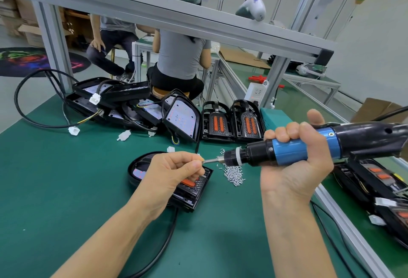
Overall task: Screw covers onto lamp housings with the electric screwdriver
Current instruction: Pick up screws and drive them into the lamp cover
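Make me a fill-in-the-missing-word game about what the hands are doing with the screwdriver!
1. The right hand grips the electric screwdriver, whose middle band is colored ____.
2. The left hand pinches something small at the tip of the screwdriver's ____.
3. The loose pile of silver screws lies on a mat colored ____.
4. Under the left hand sits a black lamp housing with an insert colored ____.

Missing words: blue; bit; green; orange
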### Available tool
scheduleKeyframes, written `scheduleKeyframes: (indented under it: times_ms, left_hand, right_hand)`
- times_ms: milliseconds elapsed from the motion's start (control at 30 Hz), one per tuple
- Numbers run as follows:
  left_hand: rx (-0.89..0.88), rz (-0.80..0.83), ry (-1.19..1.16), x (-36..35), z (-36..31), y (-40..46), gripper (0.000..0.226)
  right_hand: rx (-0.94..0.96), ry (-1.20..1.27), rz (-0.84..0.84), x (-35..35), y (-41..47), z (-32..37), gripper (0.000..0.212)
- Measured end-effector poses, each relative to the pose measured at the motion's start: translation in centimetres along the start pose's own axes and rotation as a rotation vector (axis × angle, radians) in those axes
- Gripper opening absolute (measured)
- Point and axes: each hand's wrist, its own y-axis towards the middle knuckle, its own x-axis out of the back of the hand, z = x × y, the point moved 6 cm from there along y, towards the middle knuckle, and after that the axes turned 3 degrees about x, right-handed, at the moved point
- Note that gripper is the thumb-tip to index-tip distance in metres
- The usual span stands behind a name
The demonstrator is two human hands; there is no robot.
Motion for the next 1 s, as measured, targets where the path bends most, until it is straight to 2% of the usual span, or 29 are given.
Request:
scheduleKeyframes:
  times_ms: [100, 267, 367, 433, 467, 567, 633, 733, 833, 933, 1000]
  left_hand:
    - [-0.008, -0.009, 0.046, 0.1, 0.1, 0.1, 0.008]
    - [-0.01, -0.025, 0.09, 0.4, 0.3, 0.4, 0.015]
    - [0.018, -0.008, 0.082, 0.3, 0.2, 0.3, 0.009]
    - [0.002, -0.041, 0.115, 1.0, -0.1, 0.3, 0.025]
    - [-0.021, -0.11, 0.155, 2.0, -0.3, 0.5, 0.028]
    - [-0.035, -0.468, 0.408, 6.8, -0.8, 0.5, 0.029]
    - [0.066, -0.566, 0.585, 9.3, 0.1, 0.3, 0.051]
    - [0.302, -0.479, 0.567, 10.3, 2.5, 0.5, 0.09]
    - [0.369, -0.423, 0.676, 10.2, 3.0, 1.0, 0.118]
    - [0.36, -0.418, 0.922, 10.1, 2.6, 1.8, 0.116]
    - [0.311, -0.365, 0.819, 9.7, 2.9, 2.2, 0.108]
  right_hand:
    - [-0.01, -0.01, -0.034, 0.4, 0.1, -0.3, 0.027]
    - [-0.015, -0.006, -0.068, 1.1, 0.3, -0.8, 0.028]
    - [-0.016, -0.007, -0.069, 1.3, 0.4, -1.0, 0.028]
    - [-0.014, -0.006, -0.071, 1.5, 0.6, -1.0, 0.027]
    - [-0.011, -0.009, -0.071, 1.6, 0.7, -1.0, 0.027]
    - [-0.001, -0.032, -0.061, 2.0, 1.1, -0.7, 0.028]
    - [0.01, -0.059, -0.052, 2.3, 1.4, -0.6, 0.029]
    - [0.023, -0.108, -0.051, 2.9, 1.7, -0.9, 0.031]
    - [0.016, -0.14, -0.051, 3.3, 1.9, -1.8, 0.032]
    - [-0.003, -0.161, -0.032, 3.4, 2.0, -2.8, 0.033]
    - [-0.009, -0.187, -0.018, 3.5, 2.1, -3.3, 0.033]
